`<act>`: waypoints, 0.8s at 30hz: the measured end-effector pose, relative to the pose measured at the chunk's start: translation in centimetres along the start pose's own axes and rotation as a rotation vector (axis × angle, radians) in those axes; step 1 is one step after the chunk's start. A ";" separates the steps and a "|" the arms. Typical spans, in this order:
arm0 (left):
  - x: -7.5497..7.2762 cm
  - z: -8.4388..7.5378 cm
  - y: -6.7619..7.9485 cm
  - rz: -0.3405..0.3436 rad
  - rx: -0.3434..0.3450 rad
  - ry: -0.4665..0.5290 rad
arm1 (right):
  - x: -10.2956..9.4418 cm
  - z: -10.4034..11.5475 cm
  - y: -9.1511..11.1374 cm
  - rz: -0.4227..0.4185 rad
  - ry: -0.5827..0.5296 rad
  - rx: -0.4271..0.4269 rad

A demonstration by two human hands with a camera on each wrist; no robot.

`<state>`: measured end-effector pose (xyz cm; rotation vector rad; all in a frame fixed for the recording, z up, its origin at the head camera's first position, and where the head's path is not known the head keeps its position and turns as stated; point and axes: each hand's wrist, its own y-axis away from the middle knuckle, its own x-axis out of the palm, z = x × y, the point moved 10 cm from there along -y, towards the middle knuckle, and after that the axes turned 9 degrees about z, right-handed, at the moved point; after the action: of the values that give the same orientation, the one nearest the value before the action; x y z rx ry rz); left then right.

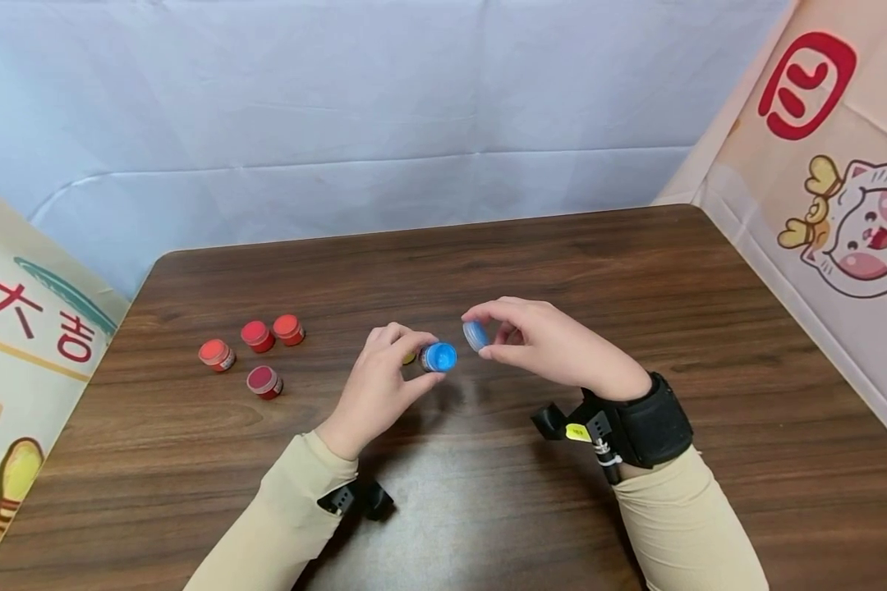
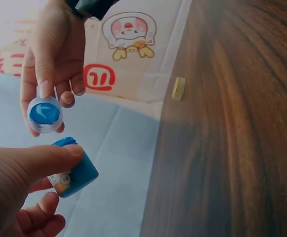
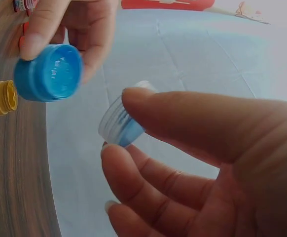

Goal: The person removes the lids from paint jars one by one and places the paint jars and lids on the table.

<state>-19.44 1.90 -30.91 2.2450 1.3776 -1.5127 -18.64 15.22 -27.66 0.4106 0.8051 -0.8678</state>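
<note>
My left hand (image 1: 377, 384) holds a small open jar of blue paint (image 1: 440, 357) between thumb and fingers, raised over the table and tilted so its mouth faces the head camera. To its right, my right hand (image 1: 547, 343) pinches a clear screw lid (image 1: 476, 336) by its edge. Blue paint coats the inside of that lid (image 2: 45, 114), as the left wrist view shows. Lid and jar are apart, with a small gap between them. Behind the left fingers, an uncapped yellow paint jar (image 3: 1, 98) stands mostly hidden from the head view.
Several capped jars in reds stand on the left of the brown wooden table (image 1: 599, 271), among them an orange-red jar (image 1: 289, 329) and a dark red jar (image 1: 264, 382). A pale yellow lid-like piece (image 2: 178, 89) shows in the left wrist view. Cloth (image 1: 340, 107) hangs behind.
</note>
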 end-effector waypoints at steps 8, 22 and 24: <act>1.6 0.5 0.0 0.084 -0.063 -0.069 | -0.1 -0.3 0.1 0.002 -0.018 0.014; 4.5 2.7 0.8 0.300 -0.288 -0.092 | -1.3 -2.7 1.1 0.003 0.039 0.153; 4.6 3.1 0.9 0.304 -0.320 -0.066 | -1.8 -3.8 1.6 -0.002 0.067 0.206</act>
<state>-20.46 2.58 -36.36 2.0703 1.1051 -1.1645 -19.77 19.43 -28.70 0.6230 0.7804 -0.9469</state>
